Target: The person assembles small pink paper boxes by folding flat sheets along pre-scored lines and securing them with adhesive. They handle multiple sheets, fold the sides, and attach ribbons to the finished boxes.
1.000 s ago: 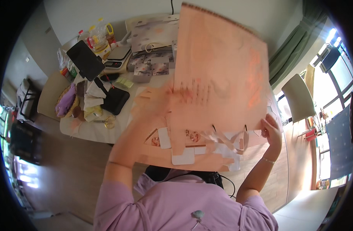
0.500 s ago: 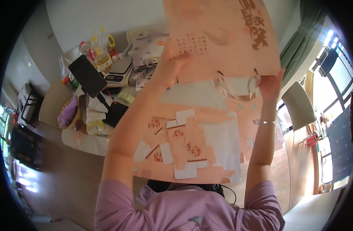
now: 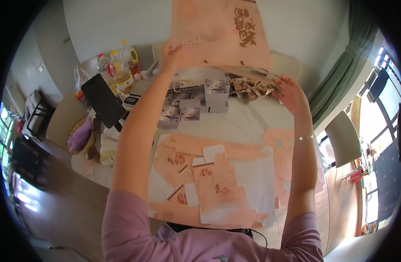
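A large orange paper bag (image 3: 218, 26), printed with dark brush lettering, is held up at the far side of the table. My left hand (image 3: 169, 54) is closed on its lower left corner. Black-tipped handle ends show along its lower edge. My right hand (image 3: 292, 95) is apart from the bag, below its right corner, with the fingers spread beside a pile of small brown packets (image 3: 254, 88). Stacked small grey-purple boxes (image 3: 216, 89) stand beneath the bag. Nearer me lie flat orange carton sheets (image 3: 224, 179) with white flaps, partly overlapping.
At the left are a black phone on a stand (image 3: 100, 100), oil bottles (image 3: 121, 74), a kitchen scale (image 3: 131, 100) and a basket (image 3: 88, 140) holding a purple item. More orange sheets (image 3: 281, 161) lie at the table's right edge. A chair (image 3: 345, 137) stands beyond.
The bag has moved left and farther away in view, uncovering the small boxes and packets. My right hand has let go of its lower right corner. My left hand keeps its hold.
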Demonstrator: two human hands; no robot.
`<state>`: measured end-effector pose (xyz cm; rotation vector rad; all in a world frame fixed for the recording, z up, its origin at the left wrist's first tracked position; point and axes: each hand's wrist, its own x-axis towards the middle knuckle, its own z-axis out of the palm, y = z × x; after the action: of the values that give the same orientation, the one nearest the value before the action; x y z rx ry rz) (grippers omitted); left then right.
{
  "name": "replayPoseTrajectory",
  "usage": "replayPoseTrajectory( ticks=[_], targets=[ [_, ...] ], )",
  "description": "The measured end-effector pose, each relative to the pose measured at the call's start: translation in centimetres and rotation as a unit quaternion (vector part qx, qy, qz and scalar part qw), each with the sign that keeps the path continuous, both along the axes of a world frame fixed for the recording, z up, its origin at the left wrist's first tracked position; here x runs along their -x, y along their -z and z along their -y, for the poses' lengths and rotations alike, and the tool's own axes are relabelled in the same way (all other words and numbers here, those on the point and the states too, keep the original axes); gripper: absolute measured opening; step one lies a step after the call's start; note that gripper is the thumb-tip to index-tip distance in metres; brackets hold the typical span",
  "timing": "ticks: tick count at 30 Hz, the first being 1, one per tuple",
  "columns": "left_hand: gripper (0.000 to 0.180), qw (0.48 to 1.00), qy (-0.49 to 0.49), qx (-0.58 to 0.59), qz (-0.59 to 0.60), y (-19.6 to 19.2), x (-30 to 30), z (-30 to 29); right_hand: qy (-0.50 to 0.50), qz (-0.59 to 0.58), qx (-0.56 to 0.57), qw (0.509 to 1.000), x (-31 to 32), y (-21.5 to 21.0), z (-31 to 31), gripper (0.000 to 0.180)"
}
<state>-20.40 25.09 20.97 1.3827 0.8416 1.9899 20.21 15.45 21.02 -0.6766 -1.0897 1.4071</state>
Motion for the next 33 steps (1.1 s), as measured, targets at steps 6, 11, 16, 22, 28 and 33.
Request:
replayPoseTrajectory(
  ticks=[6, 11, 16, 22, 28, 33],
  targets=[
    [0.040, 0.987, -0.159, 0.024, 0.017, 4.7, 2.7, -6.0, -0.068, 0.038, 0.052, 0.996, 2.5, -0.2, -10.2, 0.021],
    [0.035, 0.978, -0.200, 0.065, -0.005, 9.7, 6.2, -8.9, -0.037, -0.077, 0.098, 0.992, 8.2, 2.1, -14.7, 0.026],
    [0.032, 0.945, -0.269, 0.104, -0.155, 14.3, 10.7, -10.5, -0.028, -0.049, 0.136, 0.989, 11.8, 7.0, -17.9, 0.025],
    [0.033, 0.831, -0.322, 0.356, -0.282, 13.3, 7.4, -7.3, -0.005, 0.033, 0.153, 0.988, 9.0, 10.9, -19.5, 0.027],
    [0.038, 0.779, -0.478, 0.062, -0.400, 12.2, 5.3, -3.3, 0.020, 0.312, 0.100, 0.945, 6.3, 9.6, -13.9, 0.026],
    [0.040, 0.893, -0.223, 0.000, -0.391, 11.8, 1.2, 7.5, -0.035, 0.437, 0.020, 0.898, 4.2, 9.1, -4.8, 0.022]
  ],
)
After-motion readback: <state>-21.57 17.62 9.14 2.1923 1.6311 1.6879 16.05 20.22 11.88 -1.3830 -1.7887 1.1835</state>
